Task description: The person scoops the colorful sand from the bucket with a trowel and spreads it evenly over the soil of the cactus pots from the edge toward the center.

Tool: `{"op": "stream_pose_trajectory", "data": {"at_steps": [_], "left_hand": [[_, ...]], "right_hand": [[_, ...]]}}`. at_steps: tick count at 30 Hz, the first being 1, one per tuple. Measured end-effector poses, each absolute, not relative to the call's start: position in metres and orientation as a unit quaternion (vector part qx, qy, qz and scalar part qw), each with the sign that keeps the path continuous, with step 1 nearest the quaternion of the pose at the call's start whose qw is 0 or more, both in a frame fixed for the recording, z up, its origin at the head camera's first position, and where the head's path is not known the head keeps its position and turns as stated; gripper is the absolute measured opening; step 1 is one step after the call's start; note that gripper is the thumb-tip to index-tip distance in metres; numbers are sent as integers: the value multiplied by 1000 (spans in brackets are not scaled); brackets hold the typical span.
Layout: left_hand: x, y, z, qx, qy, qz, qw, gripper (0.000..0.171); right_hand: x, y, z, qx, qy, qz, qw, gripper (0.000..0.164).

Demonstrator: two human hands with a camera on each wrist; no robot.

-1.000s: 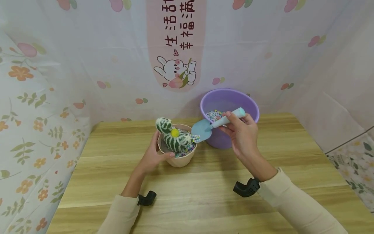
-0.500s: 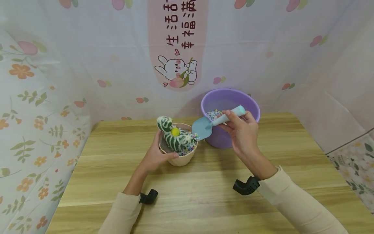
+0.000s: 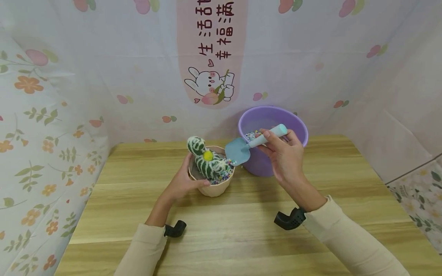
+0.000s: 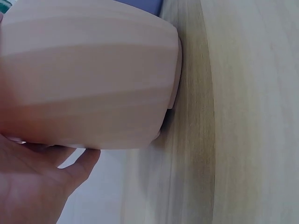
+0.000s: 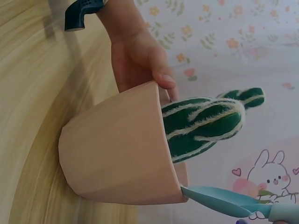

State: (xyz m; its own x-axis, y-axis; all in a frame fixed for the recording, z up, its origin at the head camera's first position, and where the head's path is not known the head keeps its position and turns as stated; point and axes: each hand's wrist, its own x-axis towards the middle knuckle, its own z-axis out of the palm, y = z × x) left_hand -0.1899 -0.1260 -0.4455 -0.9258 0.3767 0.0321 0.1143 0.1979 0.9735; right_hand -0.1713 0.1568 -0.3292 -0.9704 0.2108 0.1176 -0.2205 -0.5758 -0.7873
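A faceted beige flower pot (image 3: pixel 215 191) stands on the table with a green, white-fuzzed cactus (image 3: pixel 208 169) in it, topped by a yellow pompom flower. My left hand (image 3: pixel 181 181) grips the pot's left side, thumb over the rim. Small multicoloured pebbles (image 3: pixel 222 178) lie around the cactus on the right. In my right hand (image 3: pixel 287 158) is a light-blue garden trowel (image 3: pixel 238 151), pinched by its handle and slanting down to the left. A few pebbles show at its blade tip, which in the right wrist view is right at the pot's rim (image 5: pixel 163 126).
Behind the trowel stands a purple bucket (image 3: pixel 258 165), with more pebbles (image 3: pixel 251 135) inside. The wooden table (image 3: pixel 221 237) reaches back to a printed cloth (image 3: pixel 145 76). Black wrist mounts (image 3: pixel 291 219) stick out from both sleeves.
Fewer pebbles lie at the trowel's blade tip now than a second ago. The trowel has tilted slightly; my left hand keeps its hold on the pot.
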Motion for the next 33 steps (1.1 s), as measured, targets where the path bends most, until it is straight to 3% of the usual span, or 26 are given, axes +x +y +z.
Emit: {"op": "stream_pose_trajectory", "data": {"at_steps": [21,33], "left_hand": [[-195,-129,-442,152,759,617,141,116],[-192,-130,-444,170,752,625,126,111]], "right_hand": [[-172,154,-330,98,-457,879,98,20],[-183,164,-325,83,-428,889,140,20]]}}
